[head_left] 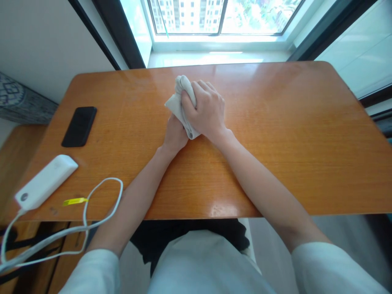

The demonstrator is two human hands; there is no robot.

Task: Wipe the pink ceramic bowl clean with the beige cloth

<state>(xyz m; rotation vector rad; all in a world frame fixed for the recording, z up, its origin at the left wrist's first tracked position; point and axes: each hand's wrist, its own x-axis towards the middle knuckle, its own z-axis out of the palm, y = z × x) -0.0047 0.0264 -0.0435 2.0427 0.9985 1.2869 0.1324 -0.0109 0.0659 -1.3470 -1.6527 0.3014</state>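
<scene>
While you lean over the wooden tabletop (294,147), both your hands meet at a pale folded cloth (178,105), near the far edge and a little left of the middle. Your right hand (208,105) is closed on it from the right, fingers curled and thumb lying across the folds, with part of the cloth bunched up above the thumb. Your left hand (177,134) is up against the cloth from below and to the left; its fingers seem to be tucked behind the fabric, so you cannot tell from this view how tightly they are closed.

Over on your left, well apart from the cloth, a black phone (79,127) lies flat. Nearer to you than the phone is a long white box (45,182), set at a slant, with a white cable (56,236) running from its near end. A yellow tag (74,201) is on the looped cable, near your left forearm. Beyond the tabletop's far edge is a bright window (190,18).
</scene>
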